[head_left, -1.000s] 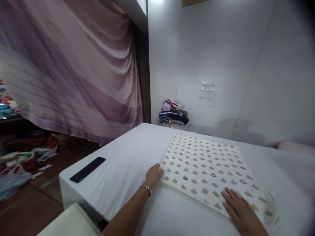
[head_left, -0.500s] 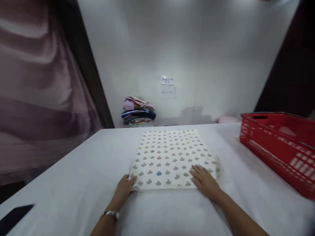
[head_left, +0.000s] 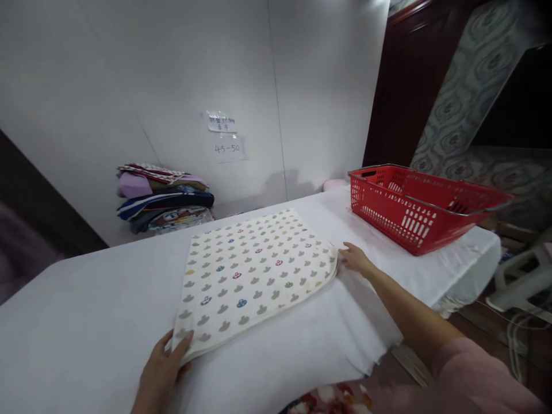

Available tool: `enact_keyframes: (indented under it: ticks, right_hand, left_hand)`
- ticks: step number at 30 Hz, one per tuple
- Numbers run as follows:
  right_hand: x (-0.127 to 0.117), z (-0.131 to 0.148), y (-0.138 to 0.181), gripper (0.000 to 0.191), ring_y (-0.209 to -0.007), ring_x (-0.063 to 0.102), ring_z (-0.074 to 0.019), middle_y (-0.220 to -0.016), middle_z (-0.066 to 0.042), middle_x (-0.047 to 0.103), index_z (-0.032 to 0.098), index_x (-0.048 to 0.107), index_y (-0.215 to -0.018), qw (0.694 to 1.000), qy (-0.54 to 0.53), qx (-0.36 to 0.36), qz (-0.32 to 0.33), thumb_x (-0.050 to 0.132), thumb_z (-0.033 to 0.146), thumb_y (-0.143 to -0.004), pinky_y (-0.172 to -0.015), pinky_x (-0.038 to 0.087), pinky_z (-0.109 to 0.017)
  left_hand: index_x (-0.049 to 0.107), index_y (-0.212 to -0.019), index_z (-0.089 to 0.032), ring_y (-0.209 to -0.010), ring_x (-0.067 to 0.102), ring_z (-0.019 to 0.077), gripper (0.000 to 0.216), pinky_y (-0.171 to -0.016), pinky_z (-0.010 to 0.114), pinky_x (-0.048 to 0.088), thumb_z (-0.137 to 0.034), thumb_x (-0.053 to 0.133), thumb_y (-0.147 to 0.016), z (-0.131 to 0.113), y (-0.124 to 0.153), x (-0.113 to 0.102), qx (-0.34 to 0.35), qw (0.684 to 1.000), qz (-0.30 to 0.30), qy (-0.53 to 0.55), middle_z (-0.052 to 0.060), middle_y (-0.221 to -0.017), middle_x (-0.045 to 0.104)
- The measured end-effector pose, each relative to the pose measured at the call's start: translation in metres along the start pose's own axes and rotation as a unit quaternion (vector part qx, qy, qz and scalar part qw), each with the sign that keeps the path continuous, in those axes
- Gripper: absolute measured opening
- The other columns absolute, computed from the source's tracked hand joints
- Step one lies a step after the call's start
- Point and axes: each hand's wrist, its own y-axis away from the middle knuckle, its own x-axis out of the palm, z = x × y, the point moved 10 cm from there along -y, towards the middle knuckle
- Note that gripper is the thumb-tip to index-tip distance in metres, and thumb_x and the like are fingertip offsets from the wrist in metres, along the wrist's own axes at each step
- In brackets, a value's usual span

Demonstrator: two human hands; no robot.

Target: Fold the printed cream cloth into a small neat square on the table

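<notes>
- The right hand (head_left: pixel 356 260) has slid off the patterned cloth's (head_left: pixel 254 270) top to its three-o'clock edge; whether it grips, I cannot tell.
- The left hand (head_left: pixel 161 362) pinches the seven-o'clock corner.
- Cloth: flat, mid-table (head_left: pixel 86 310).
- Red basket (head_left: pixel 448 234): two o'clock from the cloth, its floor hidden.

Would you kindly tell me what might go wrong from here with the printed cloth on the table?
The printed cloth curves at its near right corner, close to the right hand, so a crease might form there. The left hand grips the near left corner; a tug could skew the cloth. The red plastic basket stands near the right end of the table, so a knock might push it off.
</notes>
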Motion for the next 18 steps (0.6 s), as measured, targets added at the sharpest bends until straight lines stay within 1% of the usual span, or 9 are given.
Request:
enact_keyframes:
  ticks: [1, 3, 5, 7, 10, 13, 16, 18]
  right_hand:
    - [0.001, -0.005, 0.000, 0.062, -0.077, 0.067, -0.0189, -0.109, -0.015, 0.065, 0.016, 0.039, -0.138, 0.999, -0.011, 0.030, 0.018, 0.061, 0.036, -0.083, -0.069, 0.056, -0.034]
    - [0.005, -0.008, 0.001, 0.055, -0.062, 0.066, -0.0159, -0.095, -0.013, 0.068, 0.013, 0.044, -0.131, 0.998, -0.016, 0.047, 0.042, 0.059, 0.038, -0.085, -0.058, 0.056, -0.030]
    - [0.011, -0.009, 0.001, 0.041, -0.058, 0.065, -0.0146, -0.087, -0.012, 0.068, 0.011, 0.054, -0.117, 0.996, -0.022, 0.059, 0.058, 0.056, 0.039, -0.087, -0.055, 0.055, -0.028]
    - [0.016, -0.010, -0.001, 0.034, -0.056, 0.065, -0.0143, -0.081, -0.011, 0.068, 0.010, 0.058, -0.102, 0.994, -0.024, 0.075, 0.069, 0.054, 0.041, -0.088, -0.055, 0.055, -0.027]
    - [0.022, -0.010, -0.004, 0.035, -0.051, 0.063, -0.0135, -0.072, -0.009, 0.067, 0.010, 0.060, -0.087, 0.991, -0.011, 0.101, 0.085, 0.054, 0.044, -0.088, -0.052, 0.055, -0.026]
    - [0.025, -0.007, -0.008, 0.041, -0.044, 0.059, -0.0132, -0.062, -0.008, 0.064, 0.010, 0.060, -0.078, 0.988, 0.017, 0.113, 0.101, 0.053, 0.049, -0.087, -0.046, 0.052, -0.026]
    - [0.027, -0.003, -0.011, 0.044, -0.041, 0.056, -0.0140, -0.052, -0.005, 0.059, 0.009, 0.060, -0.076, 0.987, 0.050, 0.115, 0.098, 0.053, 0.051, -0.086, -0.041, 0.049, -0.025]
    - [0.027, -0.001, -0.013, 0.040, -0.040, 0.055, -0.0143, -0.048, -0.003, 0.056, 0.009, 0.061, -0.077, 0.987, 0.069, 0.114, 0.091, 0.057, 0.048, -0.085, -0.040, 0.048, -0.025]
  left_hand:
    - [0.048, -0.131, -0.014, -0.048, 0.057, 0.0188, 0.082, -0.046, 0.030, 0.047, -0.061, 0.059, -0.064, 0.001, 0.000, 0.002, -0.004, 1.000, 0.009, 0.007, 0.002, -0.069, 0.062]
    - [0.044, -0.134, -0.014, -0.049, 0.057, 0.0185, 0.083, -0.047, 0.030, 0.047, -0.056, 0.062, -0.065, 0.006, -0.002, 0.008, -0.030, 0.999, 0.035, 0.023, 0.002, -0.071, 0.061]
    - [0.043, -0.135, -0.016, -0.050, 0.057, 0.0177, 0.080, -0.047, 0.029, 0.048, -0.050, 0.062, -0.066, 0.009, -0.004, 0.008, -0.042, 0.998, 0.033, 0.031, 0.003, -0.074, 0.062]
    - [0.044, -0.134, -0.018, -0.051, 0.057, 0.0165, 0.076, -0.049, 0.029, 0.049, -0.047, 0.063, -0.066, 0.009, -0.004, 0.007, -0.046, 0.998, 0.028, 0.040, 0.004, -0.080, 0.063]
    - [0.046, -0.133, -0.021, -0.051, 0.057, 0.0151, 0.072, -0.051, 0.029, 0.050, -0.043, 0.062, -0.067, 0.007, 0.001, 0.004, -0.052, 0.998, 0.014, 0.039, 0.005, -0.088, 0.062]
    - [0.044, -0.134, -0.020, -0.050, 0.056, 0.0144, 0.071, -0.051, 0.028, 0.049, -0.041, 0.060, -0.068, 0.001, 0.007, 0.003, -0.045, 0.998, 0.018, 0.030, 0.005, -0.087, 0.063]
    - [0.041, -0.137, -0.019, -0.049, 0.055, 0.0139, 0.073, -0.052, 0.028, 0.049, -0.041, 0.059, -0.069, -0.002, 0.010, 0.005, -0.039, 0.998, 0.029, 0.038, 0.005, -0.088, 0.063]
    - [0.040, -0.137, -0.018, -0.051, 0.056, 0.0141, 0.073, -0.053, 0.029, 0.050, -0.041, 0.059, -0.070, -0.001, 0.011, 0.005, -0.039, 0.998, 0.032, 0.041, 0.006, -0.093, 0.063]
